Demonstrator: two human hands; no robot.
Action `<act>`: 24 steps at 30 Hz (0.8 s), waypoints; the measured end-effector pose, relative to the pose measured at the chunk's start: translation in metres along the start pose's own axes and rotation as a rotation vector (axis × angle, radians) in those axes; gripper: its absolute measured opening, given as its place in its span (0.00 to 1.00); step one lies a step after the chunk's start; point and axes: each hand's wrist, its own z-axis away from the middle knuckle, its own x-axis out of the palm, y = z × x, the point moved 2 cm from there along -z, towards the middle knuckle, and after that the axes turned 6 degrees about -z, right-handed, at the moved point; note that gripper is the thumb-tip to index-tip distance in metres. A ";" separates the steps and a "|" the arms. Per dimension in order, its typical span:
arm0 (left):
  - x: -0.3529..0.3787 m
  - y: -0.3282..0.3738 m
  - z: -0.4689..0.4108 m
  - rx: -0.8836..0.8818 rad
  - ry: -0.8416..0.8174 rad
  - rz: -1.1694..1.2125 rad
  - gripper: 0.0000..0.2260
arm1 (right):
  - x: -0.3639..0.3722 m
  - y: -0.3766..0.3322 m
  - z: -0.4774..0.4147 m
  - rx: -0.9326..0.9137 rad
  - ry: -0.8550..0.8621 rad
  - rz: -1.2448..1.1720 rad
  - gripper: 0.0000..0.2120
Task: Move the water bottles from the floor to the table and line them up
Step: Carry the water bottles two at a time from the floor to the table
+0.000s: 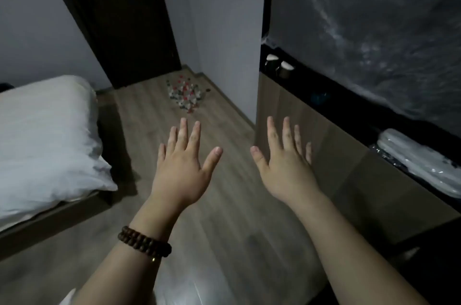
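With fingers spread and gripping nothing, the left hand (182, 170) and right hand (284, 167) hover palm-down, probably poised to reach the water bottles (185, 95) clustered on the floor (224, 217) at 12 o'clock, the table (361, 180) at 3 o'clock.

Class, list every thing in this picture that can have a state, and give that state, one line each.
Dark wooden door: closed.
Cluster of small red- and white-capped water bottles: grouped on the grey wooden floor by that door.
Left hand: open, fingers spread, holding nothing.
Right hand: open, spread, holding nothing.
Brown beaded bracelet: worn on the left wrist.
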 end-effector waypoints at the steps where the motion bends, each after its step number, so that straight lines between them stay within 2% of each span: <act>1: 0.008 -0.005 -0.003 -0.019 -0.037 -0.005 0.38 | 0.010 0.002 -0.003 0.015 -0.050 0.027 0.36; 4: 0.034 -0.026 -0.019 -0.056 -0.077 -0.026 0.39 | 0.041 0.004 -0.022 0.032 -0.147 0.072 0.36; 9: 0.072 -0.071 -0.069 -0.079 -0.138 -0.018 0.39 | 0.087 -0.012 -0.079 0.037 -0.206 0.084 0.36; 24: 0.120 -0.224 -0.320 0.007 -0.346 0.052 0.39 | 0.211 -0.098 -0.320 0.172 -0.290 0.090 0.34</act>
